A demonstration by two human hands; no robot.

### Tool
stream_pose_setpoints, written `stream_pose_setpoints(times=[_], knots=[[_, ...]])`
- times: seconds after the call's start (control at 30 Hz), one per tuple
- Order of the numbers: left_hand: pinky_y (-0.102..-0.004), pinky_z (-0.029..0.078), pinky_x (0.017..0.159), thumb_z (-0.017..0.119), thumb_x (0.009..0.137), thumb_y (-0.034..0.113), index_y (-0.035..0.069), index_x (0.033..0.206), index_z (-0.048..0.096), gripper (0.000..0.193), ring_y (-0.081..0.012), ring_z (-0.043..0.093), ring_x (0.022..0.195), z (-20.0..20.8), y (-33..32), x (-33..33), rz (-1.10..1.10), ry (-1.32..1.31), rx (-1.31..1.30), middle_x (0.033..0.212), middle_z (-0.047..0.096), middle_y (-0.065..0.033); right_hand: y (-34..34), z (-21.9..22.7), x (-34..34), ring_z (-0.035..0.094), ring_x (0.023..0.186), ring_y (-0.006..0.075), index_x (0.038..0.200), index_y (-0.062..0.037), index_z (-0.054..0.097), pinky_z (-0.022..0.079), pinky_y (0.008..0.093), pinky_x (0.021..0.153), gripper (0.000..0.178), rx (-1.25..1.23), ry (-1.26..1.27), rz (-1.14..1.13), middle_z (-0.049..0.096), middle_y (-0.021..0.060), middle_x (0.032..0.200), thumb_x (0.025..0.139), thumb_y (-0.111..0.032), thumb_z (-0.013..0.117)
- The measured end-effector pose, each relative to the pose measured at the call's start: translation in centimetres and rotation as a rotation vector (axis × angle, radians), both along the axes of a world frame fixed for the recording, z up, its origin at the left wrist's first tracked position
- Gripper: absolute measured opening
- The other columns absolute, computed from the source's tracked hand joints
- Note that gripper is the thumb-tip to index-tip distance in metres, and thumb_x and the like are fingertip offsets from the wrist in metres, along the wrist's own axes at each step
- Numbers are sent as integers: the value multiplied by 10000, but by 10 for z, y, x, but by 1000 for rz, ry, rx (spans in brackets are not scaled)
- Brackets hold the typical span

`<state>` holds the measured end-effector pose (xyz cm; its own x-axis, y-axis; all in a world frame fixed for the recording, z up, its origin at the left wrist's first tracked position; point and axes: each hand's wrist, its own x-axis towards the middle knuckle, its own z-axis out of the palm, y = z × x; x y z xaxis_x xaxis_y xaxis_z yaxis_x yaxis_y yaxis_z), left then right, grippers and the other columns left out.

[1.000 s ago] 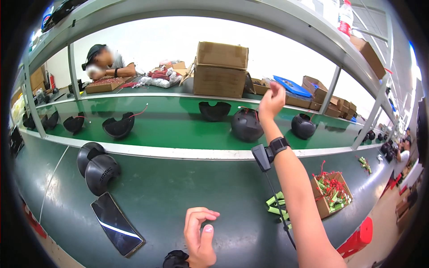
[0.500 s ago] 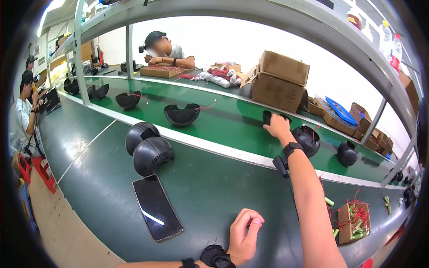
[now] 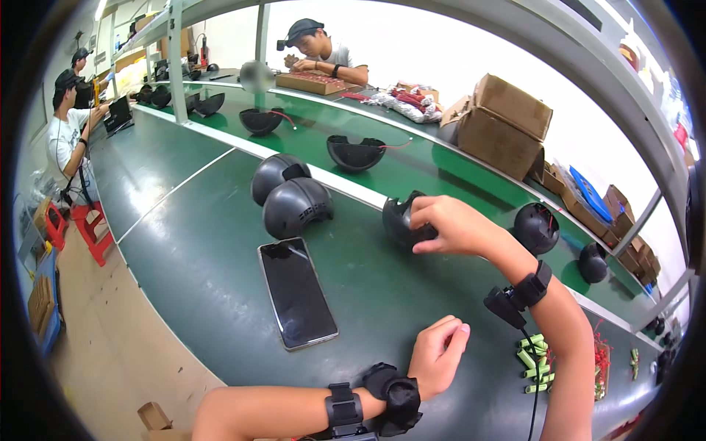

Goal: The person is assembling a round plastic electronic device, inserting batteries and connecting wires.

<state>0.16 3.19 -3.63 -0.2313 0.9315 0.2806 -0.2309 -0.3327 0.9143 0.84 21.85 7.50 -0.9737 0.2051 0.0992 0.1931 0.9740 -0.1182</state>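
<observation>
My right hand grips a black dome-shaped plastic shell by its edge, with the fingers over its rim. That shell sits over the near side of the white rail, above the dark green bench. My left hand rests nearer to me on the bench, fingers curled closed and nothing visible in it. Left of the hands, two more black dome shells lie against each other. A black smartphone lies flat just in front of them.
Beyond the rail, a green conveyor belt carries several black shells, some with red wires. Green cylindrical cells lie right of my right forearm. Cardboard boxes stand behind the belt; a co-worker sits across it.
My right hand has brought the black shell off the belt, toward me and left. The view has shifted, showing more of the green cells. My left hand stays curled.
</observation>
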Motion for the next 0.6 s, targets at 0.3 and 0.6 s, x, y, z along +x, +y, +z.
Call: stream_pose_setpoints(times=[0.3, 0.6], knots=[[-275, 297, 508, 479, 929, 108, -26, 667, 411, 302, -105, 333, 551, -3, -3, 8, 1, 30, -29, 622, 367, -45, 38, 60, -71, 676, 757, 243, 899, -3, 693, 531, 344, 720, 323, -31, 158, -60, 695, 154, 831, 737, -280, 735], [-471, 443, 677, 468, 894, 187, -3, 864, 553, 210, -421, 558, 809, -2, -5, 4, 0, 396, 4, 859, 583, -199, 82, -18, -190, 603, 1037, 342, 1083, 8, 612, 484, 390, 888, 321, 169, 9, -514, 617, 228, 1110, 776, -89, 609]])
